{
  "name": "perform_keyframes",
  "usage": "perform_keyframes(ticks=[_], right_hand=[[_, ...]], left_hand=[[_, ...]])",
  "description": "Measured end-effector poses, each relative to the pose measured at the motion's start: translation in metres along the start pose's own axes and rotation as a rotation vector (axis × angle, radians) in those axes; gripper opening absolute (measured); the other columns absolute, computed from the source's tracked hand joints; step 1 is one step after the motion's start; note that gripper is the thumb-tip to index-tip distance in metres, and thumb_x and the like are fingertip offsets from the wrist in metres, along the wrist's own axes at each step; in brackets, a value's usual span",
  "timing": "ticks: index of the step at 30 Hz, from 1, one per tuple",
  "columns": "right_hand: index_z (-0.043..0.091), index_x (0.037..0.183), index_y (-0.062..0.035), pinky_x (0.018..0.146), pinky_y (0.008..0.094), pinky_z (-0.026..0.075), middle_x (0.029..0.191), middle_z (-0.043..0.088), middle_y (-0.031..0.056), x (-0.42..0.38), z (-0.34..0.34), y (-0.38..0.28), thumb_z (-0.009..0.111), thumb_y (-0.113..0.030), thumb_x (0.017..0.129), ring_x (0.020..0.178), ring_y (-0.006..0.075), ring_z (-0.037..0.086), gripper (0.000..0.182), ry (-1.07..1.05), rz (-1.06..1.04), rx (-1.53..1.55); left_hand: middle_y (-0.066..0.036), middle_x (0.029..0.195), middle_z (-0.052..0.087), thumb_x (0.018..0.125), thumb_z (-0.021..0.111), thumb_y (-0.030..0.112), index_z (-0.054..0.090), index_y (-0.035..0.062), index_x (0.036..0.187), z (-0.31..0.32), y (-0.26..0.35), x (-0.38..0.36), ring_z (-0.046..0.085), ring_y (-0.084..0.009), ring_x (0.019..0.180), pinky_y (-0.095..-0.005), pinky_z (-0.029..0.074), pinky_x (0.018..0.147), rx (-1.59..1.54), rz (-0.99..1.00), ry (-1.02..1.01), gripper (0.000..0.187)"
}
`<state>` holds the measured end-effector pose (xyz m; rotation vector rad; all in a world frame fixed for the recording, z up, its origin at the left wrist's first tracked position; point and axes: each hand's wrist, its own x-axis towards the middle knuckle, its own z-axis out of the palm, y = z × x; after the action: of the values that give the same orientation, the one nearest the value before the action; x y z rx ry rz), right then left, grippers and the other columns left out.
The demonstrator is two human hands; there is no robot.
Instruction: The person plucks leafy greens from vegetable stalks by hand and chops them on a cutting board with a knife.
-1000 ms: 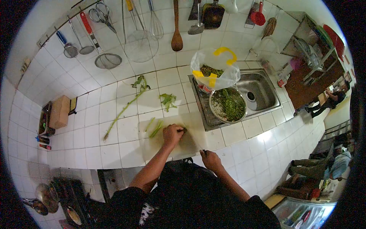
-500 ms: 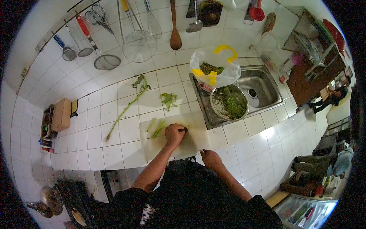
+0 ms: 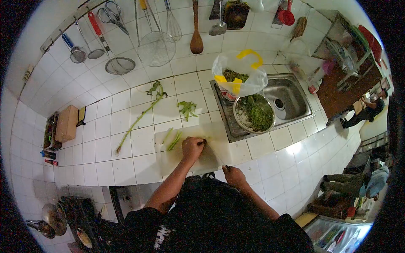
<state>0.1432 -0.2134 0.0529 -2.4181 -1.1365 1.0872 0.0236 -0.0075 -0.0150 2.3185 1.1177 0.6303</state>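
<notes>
My left hand [image 3: 193, 147] is closed over a pale cutting board [image 3: 209, 158], its fingertips pinching a small dark bit that I cannot make out. At the board's right edge my right hand [image 3: 234, 175] grips the dark handle of a knife [image 3: 227, 167]; its thin blade barely shows against the white tiles. Cut green stalks [image 3: 174, 141] lie on the board just left of my left hand. Beyond the board are a loose leafy sprig [image 3: 187, 109] and a long green stem [image 3: 140, 117] with wilted leaves at its far end.
A steel bowl [image 3: 274, 119] of chopped greens stands on the sink's drainboard, with a plastic bag [image 3: 249, 84] with yellow handles behind it. The sink basin [image 3: 291, 95] is to the right. Utensils hang along the wall. Two other people are far off at the right.
The view has shifted slightly. My left hand has barely moved on the board, and the right hand keeps its grip on the knife.
</notes>
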Motion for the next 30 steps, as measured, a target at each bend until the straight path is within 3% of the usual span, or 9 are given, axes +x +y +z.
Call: perform_keyframes(ticks=[7, 9, 10, 12, 18, 22, 24, 30], right_hand=[[0.062, 0.091, 0.0052, 0.081, 0.0541, 0.045, 0.089, 0.062, 0.0303, -0.012, -0.004, -0.014, 0.034, -0.046, 0.097, 0.091, 0.0477, 0.058, 0.058, 0.002, -0.010, 0.085], [0.063, 0.101, -0.0072, 0.083, 0.0493, 0.047, 0.098, 0.065, 0.0206, -0.011, -0.007, -0.016, 0.032, -0.048, 0.097, 0.096, 0.0409, 0.060, 0.052, -0.082, 0.033, 0.026], [0.063, 0.101, -0.0072, 0.083, 0.0493, 0.047, 0.098, 0.065, 0.0206, -0.010, -0.007, -0.018, 0.032, -0.048, 0.097, 0.096, 0.0409, 0.060, 0.052, -0.083, 0.038, 0.028], [0.062, 0.089, 0.0054, 0.080, 0.0547, 0.045, 0.088, 0.062, 0.0302, -0.011, -0.006, -0.024, 0.036, -0.047, 0.096, 0.089, 0.0486, 0.058, 0.059, 0.056, -0.072, 0.091], [0.062, 0.091, 0.0060, 0.080, 0.0548, 0.045, 0.089, 0.063, 0.0300, 0.016, 0.011, -0.007, 0.036, -0.047, 0.096, 0.090, 0.0481, 0.058, 0.059, 0.011, 0.017, 0.006], [0.062, 0.091, 0.0064, 0.080, 0.0547, 0.046, 0.089, 0.063, 0.0301, -0.002, 0.002, -0.004, 0.034, -0.047, 0.096, 0.090, 0.0479, 0.059, 0.060, -0.012, -0.043, -0.037], [0.062, 0.092, 0.0057, 0.080, 0.0547, 0.046, 0.090, 0.062, 0.0303, -0.010, 0.004, -0.006, 0.033, -0.047, 0.096, 0.090, 0.0480, 0.059, 0.060, 0.050, 0.030, -0.035], [0.062, 0.097, 0.0027, 0.083, 0.0538, 0.046, 0.094, 0.062, 0.0302, -0.004, 0.013, -0.014, 0.033, -0.046, 0.097, 0.092, 0.0482, 0.058, 0.057, 0.034, -0.007, -0.002]], left_hand=[[-0.008, 0.086, 0.068, 0.066, 0.072, 0.015, 0.073, 0.0115, 0.082, 0.005, -0.005, -0.002, 0.061, -0.0284, 0.087, -0.0421, 0.048, 0.077, -0.003, 0.013, 0.075, 0.016], [-0.007, 0.085, 0.068, 0.065, 0.073, 0.015, 0.073, 0.0115, 0.081, 0.007, -0.007, 0.000, 0.061, -0.0287, 0.086, -0.0421, 0.048, 0.077, -0.011, 0.011, 0.059, 0.017], [-0.007, 0.085, 0.068, 0.064, 0.073, 0.015, 0.073, 0.0116, 0.081, 0.006, -0.008, 0.001, 0.061, -0.0290, 0.086, -0.0421, 0.048, 0.077, -0.016, 0.010, 0.046, 0.017], [-0.007, 0.085, 0.068, 0.064, 0.073, 0.016, 0.073, 0.0115, 0.081, 0.005, -0.007, 0.002, 0.061, -0.0290, 0.085, -0.0419, 0.048, 0.077, -0.009, 0.003, 0.025, 0.018], [-0.008, 0.083, 0.067, 0.064, 0.073, 0.018, 0.073, 0.0123, 0.078, 0.010, -0.015, 0.003, 0.061, -0.0291, 0.084, -0.0420, 0.048, 0.076, -0.020, 0.013, 0.040, 0.015], [-0.008, 0.081, 0.066, 0.067, 0.072, 0.020, 0.073, 0.0118, 0.074, 0.001, -0.010, 0.005, 0.061, -0.0297, 0.084, -0.0425, 0.048, 0.075, -0.056, -0.042, -0.023, 0.011], [-0.008, 0.082, 0.066, 0.067, 0.072, 0.020, 0.073, 0.0116, 0.075, -0.001, -0.007, 0.001, 0.061, -0.0295, 0.084, -0.0429, 0.047, 0.076, -0.060, -0.033, 0.003, 0.012], [-0.007, 0.085, 0.067, 0.068, 0.071, 0.018, 0.072, 0.0109, 0.078, 0.001, -0.009, -0.002, 0.060, -0.0277, 0.088, -0.0438, 0.046, 0.080, -0.064, -0.009, 0.038, 0.013]])
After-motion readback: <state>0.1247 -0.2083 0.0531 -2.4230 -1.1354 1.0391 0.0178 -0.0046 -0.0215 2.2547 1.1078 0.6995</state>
